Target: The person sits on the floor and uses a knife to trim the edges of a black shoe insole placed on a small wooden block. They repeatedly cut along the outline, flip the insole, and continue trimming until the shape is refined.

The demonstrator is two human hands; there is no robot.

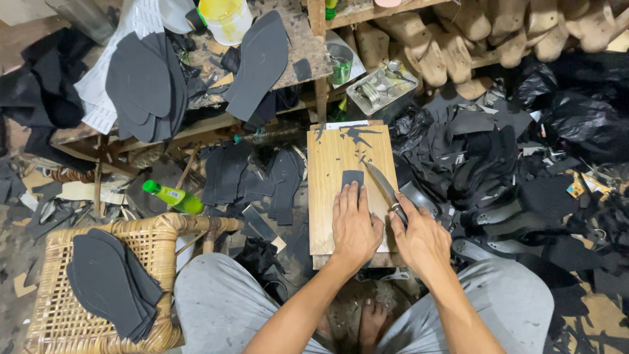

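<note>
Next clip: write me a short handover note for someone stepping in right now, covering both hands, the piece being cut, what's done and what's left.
Left hand: flat, fingers pressing the small dark piece onto the wooden board.
Right hand: gripping the knife, blade angled toward the piece's right edge.
Done: dark offcuts lie at the board's far end; cut soles are stacked on the wicker stool.
Left: the piece looks only partly trimmed.

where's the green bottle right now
In the head view the green bottle lies on its side on the floor at left, just above the wicker basket of dark soles and left of the wooden cutting board.
</note>
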